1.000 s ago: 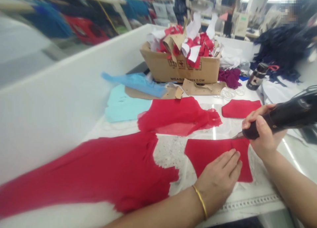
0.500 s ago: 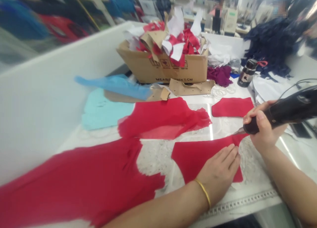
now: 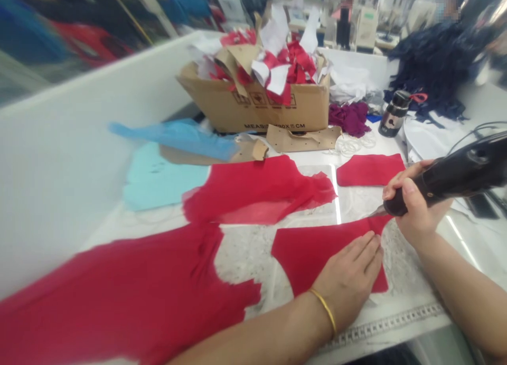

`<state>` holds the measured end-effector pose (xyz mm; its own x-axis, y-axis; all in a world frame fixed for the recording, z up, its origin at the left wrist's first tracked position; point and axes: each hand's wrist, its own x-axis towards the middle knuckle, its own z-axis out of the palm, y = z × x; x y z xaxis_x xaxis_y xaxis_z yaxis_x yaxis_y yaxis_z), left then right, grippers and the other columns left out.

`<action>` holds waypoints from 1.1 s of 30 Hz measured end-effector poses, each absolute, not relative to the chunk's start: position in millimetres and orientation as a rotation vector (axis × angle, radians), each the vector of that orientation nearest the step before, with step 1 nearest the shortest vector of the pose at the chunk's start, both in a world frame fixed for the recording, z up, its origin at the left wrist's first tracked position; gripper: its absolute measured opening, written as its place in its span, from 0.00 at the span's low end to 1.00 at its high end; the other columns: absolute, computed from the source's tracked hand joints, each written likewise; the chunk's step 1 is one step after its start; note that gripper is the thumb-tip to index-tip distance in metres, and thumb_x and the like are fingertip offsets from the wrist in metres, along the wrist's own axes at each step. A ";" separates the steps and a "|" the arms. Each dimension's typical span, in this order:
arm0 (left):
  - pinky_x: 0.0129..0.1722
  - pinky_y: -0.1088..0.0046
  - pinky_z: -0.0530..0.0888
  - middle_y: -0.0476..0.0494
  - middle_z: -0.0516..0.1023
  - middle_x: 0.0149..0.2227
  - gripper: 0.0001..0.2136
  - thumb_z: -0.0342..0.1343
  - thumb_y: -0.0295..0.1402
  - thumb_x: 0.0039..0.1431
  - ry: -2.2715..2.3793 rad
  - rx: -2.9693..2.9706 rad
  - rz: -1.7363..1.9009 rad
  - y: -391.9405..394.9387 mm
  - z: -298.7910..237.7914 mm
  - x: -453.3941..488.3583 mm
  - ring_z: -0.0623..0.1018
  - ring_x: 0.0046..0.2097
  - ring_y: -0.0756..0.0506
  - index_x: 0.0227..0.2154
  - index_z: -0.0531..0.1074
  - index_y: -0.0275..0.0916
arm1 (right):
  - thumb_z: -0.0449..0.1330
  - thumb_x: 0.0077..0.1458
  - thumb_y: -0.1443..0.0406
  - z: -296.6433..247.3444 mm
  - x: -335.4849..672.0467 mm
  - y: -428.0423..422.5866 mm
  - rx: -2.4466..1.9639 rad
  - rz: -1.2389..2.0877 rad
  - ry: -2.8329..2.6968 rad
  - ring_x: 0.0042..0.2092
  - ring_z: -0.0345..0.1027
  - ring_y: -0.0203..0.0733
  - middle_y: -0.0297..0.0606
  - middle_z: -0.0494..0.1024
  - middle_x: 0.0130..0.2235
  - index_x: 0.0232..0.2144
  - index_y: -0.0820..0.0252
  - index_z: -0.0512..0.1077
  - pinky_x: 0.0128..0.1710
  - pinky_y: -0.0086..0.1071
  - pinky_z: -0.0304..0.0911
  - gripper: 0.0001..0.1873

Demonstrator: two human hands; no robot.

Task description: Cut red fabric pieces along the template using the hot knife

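Note:
My left hand [image 3: 348, 280] lies flat on a red fabric piece [image 3: 312, 262], pinning it to the table, and a thin gold bangle [image 3: 324, 311] circles that wrist. My right hand [image 3: 415, 204] grips a black electric fabric cutter [image 3: 455, 177] with a corded handle. Its pointed metal tip [image 3: 376, 212] touches the top edge of the red piece, close to a narrow corner. A large sheer red cloth [image 3: 257, 193] lies just beyond, and a long red fabric panel [image 3: 111, 296] spreads across the left foreground.
A cardboard box [image 3: 253, 111] of red and white scraps stands at the back. Nearby are blue plastic [image 3: 174, 138], pale blue fabric [image 3: 158, 180], brown paper patterns [image 3: 303, 139], purple cloth [image 3: 348, 118], a dark bottle [image 3: 392, 114] and a navy fabric heap [image 3: 431, 74]. A person stands beyond.
The view has drifted, so the table and box sit further left and higher in the frame. Both hands stay on the same red piece, with the cutter tip still at its top edge.

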<state>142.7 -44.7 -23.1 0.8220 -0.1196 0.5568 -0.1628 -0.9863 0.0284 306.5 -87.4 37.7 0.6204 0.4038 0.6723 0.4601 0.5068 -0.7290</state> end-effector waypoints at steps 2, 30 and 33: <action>0.59 0.65 0.76 0.31 0.80 0.54 0.17 0.44 0.21 0.68 -0.234 2.924 0.896 -44.6 -22.4 142.9 0.78 0.58 0.39 0.51 0.74 0.24 | 0.62 0.61 0.64 36.8 306.7 -87.5 -1.095 -0.026 -0.949 0.24 0.69 0.35 0.26 0.73 0.26 0.41 0.54 0.67 0.25 0.33 0.68 0.08; 0.63 0.63 0.73 0.34 0.76 0.59 0.22 0.42 0.18 0.63 -0.237 2.974 0.740 -43.1 -29.7 140.1 0.73 0.64 0.40 0.57 0.71 0.28 | 0.64 0.56 0.64 39.1 341.3 -97.8 -1.166 -0.254 -0.779 0.21 0.68 0.33 0.22 0.71 0.25 0.38 0.52 0.63 0.24 0.32 0.71 0.12; 0.62 0.62 0.73 0.34 0.76 0.59 0.23 0.42 0.18 0.62 -0.239 2.956 0.743 -43.2 -28.9 139.8 0.73 0.64 0.40 0.57 0.71 0.28 | 0.64 0.57 0.64 38.3 340.8 -96.7 -1.194 -0.255 -0.788 0.21 0.69 0.34 0.22 0.71 0.24 0.37 0.52 0.62 0.23 0.32 0.69 0.12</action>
<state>139.8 -43.2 -28.9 0.8699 -0.1304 0.4757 -0.1714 -0.9842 0.0437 340.8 -96.7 38.3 0.7134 0.2187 0.6658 0.5677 0.3767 -0.7320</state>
